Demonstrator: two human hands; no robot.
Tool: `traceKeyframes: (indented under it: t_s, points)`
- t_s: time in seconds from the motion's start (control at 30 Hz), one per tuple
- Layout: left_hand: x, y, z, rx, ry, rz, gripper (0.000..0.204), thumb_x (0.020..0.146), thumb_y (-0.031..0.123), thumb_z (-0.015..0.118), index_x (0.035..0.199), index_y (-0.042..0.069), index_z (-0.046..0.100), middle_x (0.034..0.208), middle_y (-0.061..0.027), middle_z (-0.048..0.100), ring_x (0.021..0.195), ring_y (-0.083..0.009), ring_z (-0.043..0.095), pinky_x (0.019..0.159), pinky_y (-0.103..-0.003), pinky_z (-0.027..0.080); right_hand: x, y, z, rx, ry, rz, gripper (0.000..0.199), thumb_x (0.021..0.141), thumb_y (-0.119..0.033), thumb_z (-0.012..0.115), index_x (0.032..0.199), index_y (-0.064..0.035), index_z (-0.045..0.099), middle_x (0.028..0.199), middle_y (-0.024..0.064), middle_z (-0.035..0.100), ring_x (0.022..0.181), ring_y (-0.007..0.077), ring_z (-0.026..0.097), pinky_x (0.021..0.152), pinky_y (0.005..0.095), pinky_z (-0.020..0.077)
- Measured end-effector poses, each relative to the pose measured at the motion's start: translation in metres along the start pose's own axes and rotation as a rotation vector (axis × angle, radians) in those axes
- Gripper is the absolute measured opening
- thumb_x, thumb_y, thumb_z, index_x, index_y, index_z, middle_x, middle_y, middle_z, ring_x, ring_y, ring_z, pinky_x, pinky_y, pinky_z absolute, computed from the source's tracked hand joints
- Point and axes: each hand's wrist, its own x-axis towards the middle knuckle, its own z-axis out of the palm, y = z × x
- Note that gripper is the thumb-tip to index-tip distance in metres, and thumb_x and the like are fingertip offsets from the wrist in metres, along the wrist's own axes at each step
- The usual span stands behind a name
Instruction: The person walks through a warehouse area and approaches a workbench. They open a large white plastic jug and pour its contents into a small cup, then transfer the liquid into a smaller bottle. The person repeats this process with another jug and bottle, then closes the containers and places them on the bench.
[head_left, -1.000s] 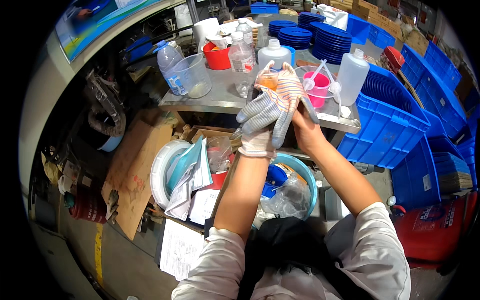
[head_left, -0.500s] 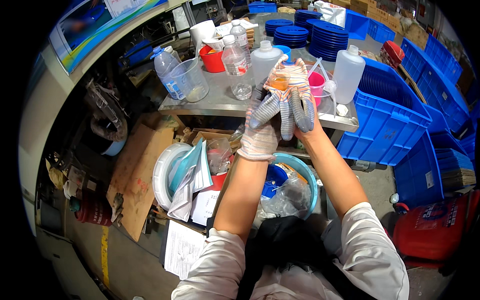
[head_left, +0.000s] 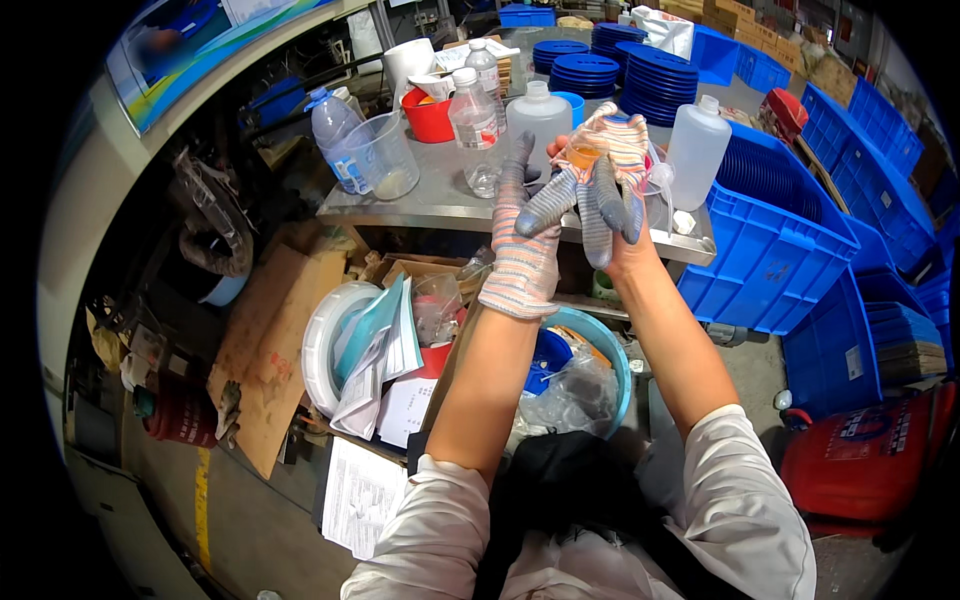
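Observation:
A striped knit work glove with grey coated fingers covers my left hand (head_left: 524, 230). Its visible fingers point up, apart, beside a second, loose glove; part of the hand is hidden behind that one's fingers. My right hand (head_left: 627, 258) is bare and grips the loose work glove (head_left: 610, 135), whose cuff is uppermost and whose grey fingers hang down. Bare fingertips show at the loose glove's left edge. A small orange patch (head_left: 582, 156) shows on the loose glove; what it is I cannot make out. Both hands are raised before the metal table's front edge (head_left: 450, 222).
On the table stand clear bottles (head_left: 472, 135), a plastic jug (head_left: 385, 160), a red bucket (head_left: 428, 118), white plastic bottles (head_left: 698, 150) and stacked blue discs (head_left: 657, 85). Blue crates (head_left: 765, 270) line the right. Below are a turquoise tub (head_left: 622, 370) and a red container (head_left: 850, 450).
The loose glove has shifted right and turned in my right hand. My left hand has separated from it somewhat, its fingers now more visible and pointing up.

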Motion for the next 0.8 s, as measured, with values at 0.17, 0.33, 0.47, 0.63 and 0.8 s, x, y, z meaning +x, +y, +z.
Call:
traceKeyframes:
  t_s: [0.17,0.33,0.47,0.63,0.8]
  points:
    - [-0.025,0.005,0.007,0.337,0.012,0.354,0.042,0.086,0.010,0.065,0.126,0.009,0.055,0.100,-0.0020,0.048,0.088,-0.0130,0.051,0.083,-0.026,0.046,0.006,-0.004,-0.017,0.122,-0.030,0.086,0.061,0.080,-0.018,0.073,0.132,-0.0004,0.045,0.122,0.0178,0.058,0.108,0.0247,0.060,0.094,0.0357,0.0501]
    - [-0.049,0.043,0.038,1.289,-0.084,0.793,0.047,0.085,0.029,0.069,0.123,0.005,0.058,0.107,-0.0132,0.055,0.093,-0.0212,0.057,0.086,-0.032,0.047,0.012,0.003,-0.021,0.037,0.025,0.020,0.051,0.088,-0.023,0.065,0.130,-0.0012,0.047,0.119,0.0186,0.060,0.103,0.0245,0.063,0.089,0.0354,0.0533]
    - [-0.045,0.031,0.044,1.432,-0.299,0.775,0.039,0.078,0.012,0.071,0.116,0.008,0.064,0.107,-0.0182,0.056,0.096,-0.0333,0.059,0.082,-0.039,0.049,0.013,0.004,-0.014,0.273,-0.075,0.078,0.046,0.094,-0.035,0.054,0.126,-0.0026,0.050,0.112,0.0181,0.062,0.093,0.0239,0.064,0.081,0.0347,0.0555]
    - [-0.037,0.009,0.042,1.378,-0.254,0.813,0.048,0.079,0.009,0.066,0.126,0.006,0.058,0.113,-0.0201,0.055,0.104,-0.0365,0.056,0.091,-0.042,0.046,0.064,-0.015,-0.032,0.341,-0.246,0.211,0.061,0.089,-0.061,0.048,0.113,-0.0056,0.054,0.095,0.0178,0.061,0.087,0.0263,0.063,0.070,0.0386,0.0555]
    - [-0.021,-0.019,0.047,1.440,-0.319,0.680,0.082,0.080,0.031,0.068,0.144,-0.002,0.029,0.139,-0.0326,0.038,0.128,-0.0464,0.038,0.106,-0.048,0.035,0.096,-0.036,-0.038,0.048,-0.038,0.131,0.061,0.093,-0.059,0.043,0.116,-0.0027,0.051,0.101,0.0188,0.061,0.088,0.0283,0.063,0.077,0.0382,0.0565]
